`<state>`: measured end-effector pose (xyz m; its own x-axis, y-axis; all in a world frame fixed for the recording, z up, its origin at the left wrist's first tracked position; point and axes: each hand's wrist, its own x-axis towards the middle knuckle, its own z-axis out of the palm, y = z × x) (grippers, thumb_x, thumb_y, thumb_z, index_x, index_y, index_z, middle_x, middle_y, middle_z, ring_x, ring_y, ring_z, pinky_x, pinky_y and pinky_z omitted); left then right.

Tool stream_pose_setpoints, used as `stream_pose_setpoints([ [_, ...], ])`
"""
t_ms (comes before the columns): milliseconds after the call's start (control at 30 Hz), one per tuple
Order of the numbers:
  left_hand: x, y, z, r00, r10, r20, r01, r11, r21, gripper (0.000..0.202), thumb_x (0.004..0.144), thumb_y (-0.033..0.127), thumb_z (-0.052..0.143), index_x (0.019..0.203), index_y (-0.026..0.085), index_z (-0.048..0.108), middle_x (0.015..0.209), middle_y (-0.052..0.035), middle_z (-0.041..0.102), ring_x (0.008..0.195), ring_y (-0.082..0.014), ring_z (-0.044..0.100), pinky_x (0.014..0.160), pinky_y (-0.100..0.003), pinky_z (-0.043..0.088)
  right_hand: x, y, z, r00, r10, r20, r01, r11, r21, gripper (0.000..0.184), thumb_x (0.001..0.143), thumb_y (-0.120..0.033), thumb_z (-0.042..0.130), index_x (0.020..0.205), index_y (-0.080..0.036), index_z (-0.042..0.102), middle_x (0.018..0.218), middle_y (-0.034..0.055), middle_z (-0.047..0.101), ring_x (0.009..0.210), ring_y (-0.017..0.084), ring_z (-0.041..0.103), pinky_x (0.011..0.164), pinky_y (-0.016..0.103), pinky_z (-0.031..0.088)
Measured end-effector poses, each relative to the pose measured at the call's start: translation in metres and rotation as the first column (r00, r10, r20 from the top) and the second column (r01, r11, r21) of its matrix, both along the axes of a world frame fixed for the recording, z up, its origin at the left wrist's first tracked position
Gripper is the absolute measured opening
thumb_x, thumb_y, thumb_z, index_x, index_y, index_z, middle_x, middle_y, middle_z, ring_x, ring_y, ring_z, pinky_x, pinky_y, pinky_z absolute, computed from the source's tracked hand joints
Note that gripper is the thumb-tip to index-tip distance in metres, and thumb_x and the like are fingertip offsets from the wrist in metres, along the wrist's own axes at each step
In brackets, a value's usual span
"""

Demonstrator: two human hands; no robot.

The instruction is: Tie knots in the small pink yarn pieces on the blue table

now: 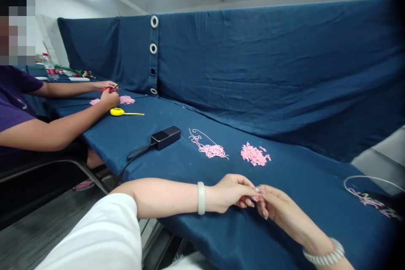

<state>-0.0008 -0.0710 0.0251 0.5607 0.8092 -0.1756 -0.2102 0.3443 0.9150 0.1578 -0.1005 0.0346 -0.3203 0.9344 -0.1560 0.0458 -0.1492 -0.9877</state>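
My left hand [232,192], with a pale bangle on its wrist, meets my right hand [280,204] above the near edge of the blue-covered table. Both are closed in a pinch, fingertips touching or nearly so. A trace of pink shows between them, too small to tell from the fingernails. Just beyond the hands lies a pile of small pink pieces [254,154]. Left of that is a loose tangle of thin pink cord [213,150]. A coiled pale bracelet circles my right wrist.
A black box [166,137] with a cable lies left of the cord. Farther left, a co-worker's hands hold red-handled scissors [108,89] near a yellow tape measure [117,112]. At the right edge sits a pale ring with pink strands [370,200]. A blue cloth partition [253,71] stands behind.
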Motion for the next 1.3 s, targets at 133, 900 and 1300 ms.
stream_pose_setpoints([
  [133, -0.001, 0.001, 0.002, 0.999, 0.035, 0.006, -0.034, 0.993, -0.113, 0.018, 0.060, 0.022, 0.071, 0.072, 0.014, 0.060, 0.068, -0.0010, 0.065, 0.047, -0.0043, 0.053, 0.040, -0.015, 0.032, 0.001, 0.003, -0.001, 0.985, -0.049, 0.164, 0.025, 0.989, 0.147, 0.039, 0.080, -0.053, 0.052, 0.066, -0.017, 0.050, 0.059, -0.0007, 0.048, 0.053, 0.011, 0.043, 0.053, 0.025, 0.034],
  [900, -0.002, 0.002, 0.007, 0.997, 0.071, -0.007, -0.071, 0.973, -0.222, 0.004, 0.066, 0.013, 0.063, 0.068, 0.014, 0.060, 0.059, 0.0004, 0.057, 0.055, -0.0069, 0.055, 0.045, -0.015, 0.037, -0.008, -0.009, -0.002, 0.442, -0.703, 0.558, -0.570, 0.260, 0.779, 0.018, 0.088, -0.015, 0.043, 0.072, -0.018, 0.051, 0.073, 0.0061, 0.055, 0.068, 0.017, 0.048, 0.066, 0.031, 0.038],
  [1300, -0.004, 0.008, 0.011, 0.990, 0.047, 0.135, -0.022, 0.984, -0.177, 0.010, 0.072, 0.017, 0.062, 0.068, 0.012, 0.055, 0.063, -0.0018, 0.057, 0.055, -0.0078, 0.053, 0.056, -0.021, 0.043, -0.014, -0.005, 0.001, 0.619, -0.617, 0.486, -0.274, 0.410, 0.870, 0.020, 0.087, -0.016, 0.043, 0.069, -0.017, 0.050, 0.068, 0.0028, 0.053, 0.063, 0.013, 0.049, 0.061, 0.026, 0.039],
])
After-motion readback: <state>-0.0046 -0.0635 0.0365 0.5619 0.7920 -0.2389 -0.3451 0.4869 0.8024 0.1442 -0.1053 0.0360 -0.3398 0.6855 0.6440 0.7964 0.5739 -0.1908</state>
